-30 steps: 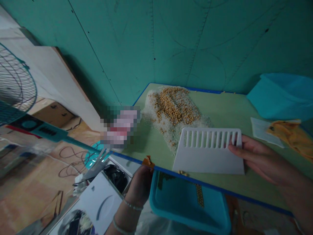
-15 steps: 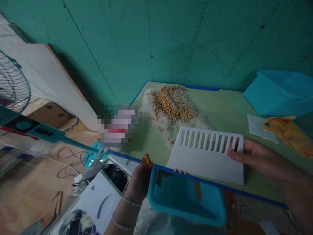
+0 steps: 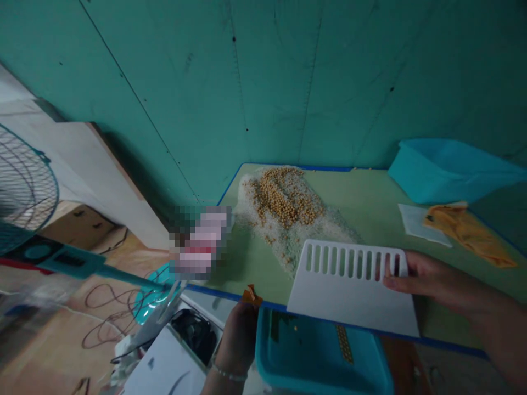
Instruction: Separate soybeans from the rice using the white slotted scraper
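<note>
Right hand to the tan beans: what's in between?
The white slotted scraper, gripped by the right hand, then loose white grains before the tan beans. Seen in the head view.

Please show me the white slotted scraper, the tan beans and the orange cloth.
White slotted scraper [image 3: 349, 296]: head view, solid lower part.
Tan beans [image 3: 284, 203]: head view, heap's middle.
Orange cloth [image 3: 467, 230]: head view, middle.

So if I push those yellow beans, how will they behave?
The yellow beans look round, so they'd probably roll easily. Loosely piled, they may slump and spread. Mixed with white grains, they'd likely drag some along.
</note>
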### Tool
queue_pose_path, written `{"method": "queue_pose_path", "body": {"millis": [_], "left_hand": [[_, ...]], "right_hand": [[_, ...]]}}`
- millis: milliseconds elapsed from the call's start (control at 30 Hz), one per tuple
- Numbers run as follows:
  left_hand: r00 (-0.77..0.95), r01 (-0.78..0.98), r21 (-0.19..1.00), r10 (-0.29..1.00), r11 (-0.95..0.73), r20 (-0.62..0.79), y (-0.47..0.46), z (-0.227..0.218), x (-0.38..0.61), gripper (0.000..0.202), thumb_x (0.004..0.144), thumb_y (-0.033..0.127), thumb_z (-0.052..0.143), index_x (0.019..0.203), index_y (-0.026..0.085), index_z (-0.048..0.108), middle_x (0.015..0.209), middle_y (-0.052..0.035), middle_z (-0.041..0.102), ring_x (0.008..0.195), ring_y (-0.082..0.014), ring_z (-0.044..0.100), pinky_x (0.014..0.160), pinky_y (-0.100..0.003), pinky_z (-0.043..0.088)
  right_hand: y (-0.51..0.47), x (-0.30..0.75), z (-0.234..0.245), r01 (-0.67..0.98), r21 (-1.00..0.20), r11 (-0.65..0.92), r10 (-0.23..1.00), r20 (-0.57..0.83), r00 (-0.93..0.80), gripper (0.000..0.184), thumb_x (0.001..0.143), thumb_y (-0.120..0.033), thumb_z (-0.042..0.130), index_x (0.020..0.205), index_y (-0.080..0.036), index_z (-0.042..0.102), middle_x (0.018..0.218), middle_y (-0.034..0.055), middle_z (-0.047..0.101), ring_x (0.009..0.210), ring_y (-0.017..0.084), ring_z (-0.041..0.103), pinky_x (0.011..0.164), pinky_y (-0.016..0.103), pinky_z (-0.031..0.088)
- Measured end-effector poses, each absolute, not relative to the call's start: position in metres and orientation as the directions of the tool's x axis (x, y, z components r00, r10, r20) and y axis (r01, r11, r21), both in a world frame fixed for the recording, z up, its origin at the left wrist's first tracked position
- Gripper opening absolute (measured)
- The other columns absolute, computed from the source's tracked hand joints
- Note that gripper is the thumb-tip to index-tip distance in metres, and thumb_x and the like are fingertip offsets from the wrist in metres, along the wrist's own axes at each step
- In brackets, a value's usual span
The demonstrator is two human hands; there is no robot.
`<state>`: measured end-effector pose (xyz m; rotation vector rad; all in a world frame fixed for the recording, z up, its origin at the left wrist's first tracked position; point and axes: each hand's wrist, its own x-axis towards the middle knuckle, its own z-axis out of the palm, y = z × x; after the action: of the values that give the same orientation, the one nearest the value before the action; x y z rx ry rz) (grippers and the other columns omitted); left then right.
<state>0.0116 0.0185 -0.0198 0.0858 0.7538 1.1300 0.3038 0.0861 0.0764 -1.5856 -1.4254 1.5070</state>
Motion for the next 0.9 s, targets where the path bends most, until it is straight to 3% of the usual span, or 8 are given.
{"method": "queue_pose_path", "body": {"millis": [200, 300, 400, 500, 667, 900], "left_hand": [[0.212, -0.797, 0.444, 0.879, 0.408, -0.428, 0.023, -0.023, 0.004, 0.013, 0.072, 0.023, 0.061, 0.076, 0.019, 0.073, 0.073, -0.0063, 0.074, 0.094, -0.0270, 0.065, 0.086, -0.038, 0.049], [0.231, -0.803, 0.427, 0.877, 0.417, -0.422, 0.024, -0.021, 0.001, 0.014, 0.066, 0.024, 0.068, 0.075, 0.016, 0.074, 0.073, -0.0070, 0.075, 0.088, -0.0270, 0.067, 0.087, -0.037, 0.048], [0.229, -0.807, 0.414, 0.870, 0.421, -0.437, 0.022, -0.022, -0.001, 0.022, 0.065, 0.026, 0.069, 0.083, 0.014, 0.073, 0.076, -0.0073, 0.075, 0.084, -0.0260, 0.068, 0.088, -0.038, 0.048], [0.201, -0.812, 0.422, 0.872, 0.404, -0.447, 0.018, -0.023, -0.001, 0.017, 0.072, 0.020, 0.060, 0.083, 0.016, 0.073, 0.075, -0.0052, 0.075, 0.082, -0.0236, 0.068, 0.087, -0.037, 0.048], [0.182, -0.805, 0.436, 0.866, 0.404, -0.466, 0.016, -0.024, -0.003, 0.015, 0.072, 0.019, 0.058, 0.075, 0.015, 0.072, 0.065, -0.0029, 0.073, 0.077, -0.0221, 0.068, 0.083, -0.033, 0.049], [0.143, -0.779, 0.466, 0.843, 0.419, -0.519, 0.017, -0.024, -0.005, 0.014, 0.072, 0.017, 0.056, 0.070, 0.016, 0.070, 0.053, -0.0003, 0.067, 0.070, -0.0212, 0.068, 0.080, -0.033, 0.049]], "right_hand": [[0.096, 0.303, 0.079, 0.211, -0.941, -0.263, 0.956, -0.284, -0.076, 0.027, 0.050, -0.044, 0.077, 0.069, -0.027, 0.067, 0.079, 0.0054, 0.074, 0.081, 0.031, 0.067, 0.073, 0.042, 0.052], [0.103, 0.296, 0.082, 0.186, -0.964, -0.188, 0.982, -0.188, 0.018, 0.036, 0.050, -0.045, 0.077, 0.079, -0.027, 0.065, 0.087, 0.0048, 0.073, 0.090, 0.030, 0.065, 0.081, 0.041, 0.048], [0.108, 0.288, 0.083, 0.186, -0.973, -0.139, 0.990, -0.140, 0.008, 0.038, 0.056, -0.043, 0.076, 0.087, -0.027, 0.062, 0.093, 0.0036, 0.072, 0.095, 0.028, 0.062, 0.085, 0.039, 0.046], [0.113, 0.281, 0.084, 0.169, -0.978, -0.123, 0.992, -0.122, 0.015, 0.036, 0.059, -0.038, 0.075, 0.089, -0.027, 0.060, 0.094, 0.0007, 0.071, 0.096, 0.025, 0.061, 0.086, 0.036, 0.043], [0.122, 0.271, 0.083, 0.157, -0.980, -0.121, 0.992, -0.126, -0.024, 0.027, 0.064, -0.032, 0.072, 0.088, -0.028, 0.059, 0.089, -0.0035, 0.071, 0.093, 0.020, 0.061, 0.084, 0.031, 0.042], [0.121, 0.265, 0.083, 0.182, -0.972, -0.152, 0.984, -0.165, -0.060, 0.023, 0.064, -0.033, 0.071, 0.083, -0.026, 0.058, 0.085, -0.0017, 0.071, 0.088, 0.022, 0.063, 0.079, 0.033, 0.045]]}}
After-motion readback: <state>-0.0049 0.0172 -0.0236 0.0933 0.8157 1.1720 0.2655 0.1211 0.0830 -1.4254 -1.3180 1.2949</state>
